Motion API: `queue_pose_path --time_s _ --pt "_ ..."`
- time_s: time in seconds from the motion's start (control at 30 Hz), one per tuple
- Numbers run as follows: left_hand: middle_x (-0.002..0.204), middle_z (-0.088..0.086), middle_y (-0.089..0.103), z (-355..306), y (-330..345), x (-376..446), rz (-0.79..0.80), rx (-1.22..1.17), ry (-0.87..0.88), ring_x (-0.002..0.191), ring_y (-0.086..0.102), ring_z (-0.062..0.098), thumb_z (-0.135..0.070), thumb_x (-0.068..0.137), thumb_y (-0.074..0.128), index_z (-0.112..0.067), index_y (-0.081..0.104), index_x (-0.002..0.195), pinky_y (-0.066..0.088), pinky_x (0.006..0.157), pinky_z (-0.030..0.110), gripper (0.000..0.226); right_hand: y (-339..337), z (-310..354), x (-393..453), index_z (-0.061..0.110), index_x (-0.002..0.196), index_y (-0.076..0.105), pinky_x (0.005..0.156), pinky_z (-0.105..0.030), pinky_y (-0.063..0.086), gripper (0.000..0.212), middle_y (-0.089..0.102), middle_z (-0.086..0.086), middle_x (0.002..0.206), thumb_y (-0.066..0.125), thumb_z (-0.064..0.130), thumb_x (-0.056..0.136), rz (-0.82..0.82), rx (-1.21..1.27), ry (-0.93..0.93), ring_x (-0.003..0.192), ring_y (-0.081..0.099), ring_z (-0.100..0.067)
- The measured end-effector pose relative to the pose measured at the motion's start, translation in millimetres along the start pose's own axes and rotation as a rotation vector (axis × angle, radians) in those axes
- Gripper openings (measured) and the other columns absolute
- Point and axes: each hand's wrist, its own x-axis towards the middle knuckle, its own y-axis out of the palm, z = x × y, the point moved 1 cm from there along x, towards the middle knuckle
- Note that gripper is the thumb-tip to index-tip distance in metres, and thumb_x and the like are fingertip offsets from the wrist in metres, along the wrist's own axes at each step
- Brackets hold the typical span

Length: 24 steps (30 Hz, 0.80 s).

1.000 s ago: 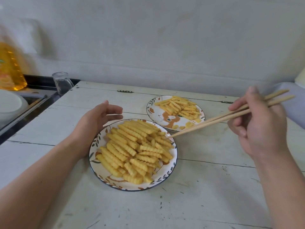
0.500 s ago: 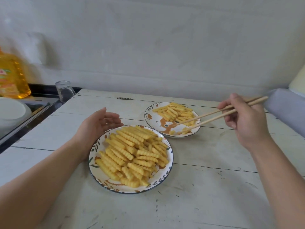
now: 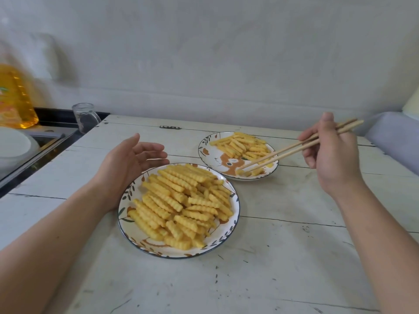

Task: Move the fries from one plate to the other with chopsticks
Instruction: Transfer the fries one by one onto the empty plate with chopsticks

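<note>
Two plates stood on the white counter (image 3: 294, 257): a near plate (image 3: 235, 201) heaped with crinkle-cut fries (image 3: 181, 205), and a far plate (image 3: 205, 146) holding a smaller pile of fries (image 3: 243, 143). Of the hands, the right hand (image 3: 328, 155) gripped the chopsticks (image 3: 292, 148), fingers curled round the upper shafts, with the tips lowered to the far plate's front edge beside a short fry (image 3: 240, 172); whether the tips pinched that fry or had let it go could not be told. The left hand (image 3: 129, 162) held nothing, fingers loosely spread, resting on the counter against the near plate's left rim. In my judgement the step in hand was setting a fry down on the far plate. To do it well, the tips should part only once the fry rests on the plate, well inside the rim, and the left hand should steady the near plate for the next pickup. An oil bottle (image 3: 15, 98) and a glass (image 3: 85, 116) stood at the far left, well apart.
</note>
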Motion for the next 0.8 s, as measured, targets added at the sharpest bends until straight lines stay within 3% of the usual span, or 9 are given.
queue_pose_path --time_s 0.1,0.2,0.3,0.53,0.7,0.8 --pt "0.105 0.015 0.079 -0.8 0.9 0.6 -0.002 0.028 0.006 0.109 0.077 0.032 -0.046 0.110 0.033 -0.004 0.072 0.111 0.051 0.099 0.043 0.057 -4.7 12.0 -3.3 0.020 0.053 0.062 0.039 -0.019 0.024 0.063 0.055 -0.002 0.056 0.040 0.043 0.107 -0.076 0.184 0.018 0.042 0.041 -0.015" --pt "0.103 0.013 0.079 -0.3 1.4 0.6 0.000 0.028 -0.011 0.110 0.076 0.032 -0.046 0.110 0.033 -0.004 0.072 0.111 0.054 0.093 0.039 0.057 -2.3 21.6 -11.8 0.017 0.056 0.059 0.039 -0.018 0.023 0.057 0.058 -0.002 0.062 0.043 0.039 0.106 -0.014 0.341 0.049 0.045 0.040 -0.014" --pt "0.104 0.014 0.079 0.1 0.2 0.3 -0.001 0.035 -0.005 0.112 0.075 0.033 -0.046 0.110 0.034 -0.004 0.072 0.112 0.053 0.094 0.040 0.057 -0.4 23.0 -15.9 0.017 0.054 0.062 0.039 -0.018 0.022 0.057 0.057 -0.003 0.061 0.045 0.036 0.106 0.038 0.286 0.038 0.043 0.037 -0.014" --pt "0.111 0.015 0.079 3.2 -2.7 1.9 0.000 0.080 0.009 0.115 0.075 0.032 -0.048 0.109 0.033 -0.006 0.074 0.114 0.051 0.100 0.043 0.058 -18.7 8.5 -2.9 0.010 0.065 0.061 0.038 -0.015 0.026 0.047 0.052 0.006 0.049 0.047 0.029 0.105 -0.079 -0.046 0.020 0.040 0.038 -0.007" --pt "0.112 0.015 0.079 4.4 -4.0 1.9 0.016 0.079 0.019 0.114 0.075 0.031 -0.050 0.106 0.037 -0.006 0.074 0.115 0.051 0.100 0.043 0.058 -22.9 0.3 1.8 0.013 0.064 0.063 0.039 -0.016 0.026 0.047 0.051 -0.009 0.064 0.049 0.032 0.104 -0.093 -0.063 0.061 0.042 0.039 -0.008" --pt "0.111 0.014 0.079 3.5 -2.5 0.7 0.010 0.077 0.009 0.114 0.075 0.030 -0.049 0.109 0.035 -0.006 0.073 0.115 0.052 0.098 0.042 0.058 -20.7 -2.2 2.2 0.012 0.065 0.061 0.040 -0.016 0.028 0.049 0.050 -0.009 0.065 0.046 0.035 0.105 -0.096 -0.067 0.067 0.043 0.040 -0.007"
